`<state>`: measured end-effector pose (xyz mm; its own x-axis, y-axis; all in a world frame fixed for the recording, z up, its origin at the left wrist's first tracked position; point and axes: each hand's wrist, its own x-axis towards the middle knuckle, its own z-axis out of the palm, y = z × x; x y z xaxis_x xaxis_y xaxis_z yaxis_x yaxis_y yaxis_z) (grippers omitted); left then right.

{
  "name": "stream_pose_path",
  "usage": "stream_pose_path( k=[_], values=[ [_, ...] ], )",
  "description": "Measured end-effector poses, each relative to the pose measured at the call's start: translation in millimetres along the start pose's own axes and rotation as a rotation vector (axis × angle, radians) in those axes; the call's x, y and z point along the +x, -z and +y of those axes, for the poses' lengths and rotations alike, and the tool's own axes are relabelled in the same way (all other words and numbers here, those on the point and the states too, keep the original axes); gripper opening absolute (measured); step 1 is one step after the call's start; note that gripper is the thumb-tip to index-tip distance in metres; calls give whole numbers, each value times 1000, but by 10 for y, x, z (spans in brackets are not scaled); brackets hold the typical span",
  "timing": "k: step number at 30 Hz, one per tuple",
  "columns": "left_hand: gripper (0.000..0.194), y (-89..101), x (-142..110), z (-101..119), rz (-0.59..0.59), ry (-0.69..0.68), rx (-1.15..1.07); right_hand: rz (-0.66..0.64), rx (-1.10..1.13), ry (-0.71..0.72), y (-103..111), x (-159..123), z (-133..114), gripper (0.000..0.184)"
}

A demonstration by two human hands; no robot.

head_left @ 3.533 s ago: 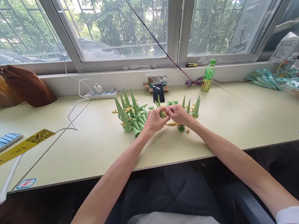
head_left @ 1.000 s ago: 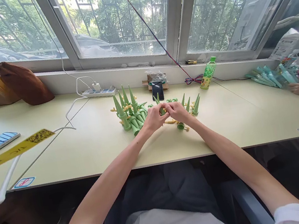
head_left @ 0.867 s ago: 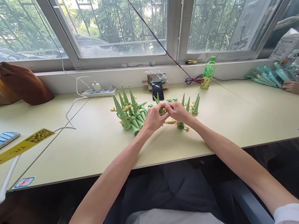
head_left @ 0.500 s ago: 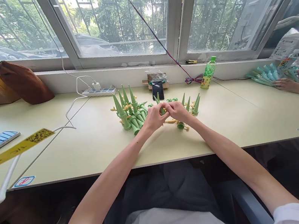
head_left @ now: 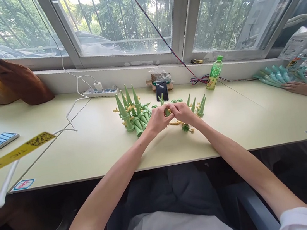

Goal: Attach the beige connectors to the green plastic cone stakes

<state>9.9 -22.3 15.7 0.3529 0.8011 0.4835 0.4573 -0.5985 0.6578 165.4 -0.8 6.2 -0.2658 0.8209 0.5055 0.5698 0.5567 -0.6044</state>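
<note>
My left hand (head_left: 158,119) and my right hand (head_left: 184,113) meet above the table, fingers closed around a small green plastic part (head_left: 166,111) that they mostly cover. A pointed green tip (head_left: 162,99) rises just behind the fingers; whether it belongs to the held part I cannot tell. Left of my hands, several green plastic cones (head_left: 125,116) with yellow side pieces stand or lie in a cluster. More green cones (head_left: 201,107) are upright on the right. Below my right hand lie a round green piece (head_left: 185,127) and small yellow pieces (head_left: 176,123).
Behind my hands are a phone (head_left: 161,91) and a green drink bottle (head_left: 215,73). A power strip (head_left: 102,92) with white cables sits by the window ledge. At far right another person's hand (head_left: 296,87) touches pale blue pieces (head_left: 278,75). A brown bag (head_left: 23,83) stands at left.
Both hands stay together around the green part, with hardly any finger movement. The camera view has shifted very slightly; the pieces on the table keep their places.
</note>
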Motion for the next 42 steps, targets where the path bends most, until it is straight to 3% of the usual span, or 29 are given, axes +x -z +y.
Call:
stream_pose_path(
  k=[15,42],
  values=[
    [25,-4,-7,42,-16,11,-50,-6,13,1,48,-1,-72,40],
    [20,-24,24,-29,5,-74,48,-51,12,-14,72,-1,-79,44]
  ],
)
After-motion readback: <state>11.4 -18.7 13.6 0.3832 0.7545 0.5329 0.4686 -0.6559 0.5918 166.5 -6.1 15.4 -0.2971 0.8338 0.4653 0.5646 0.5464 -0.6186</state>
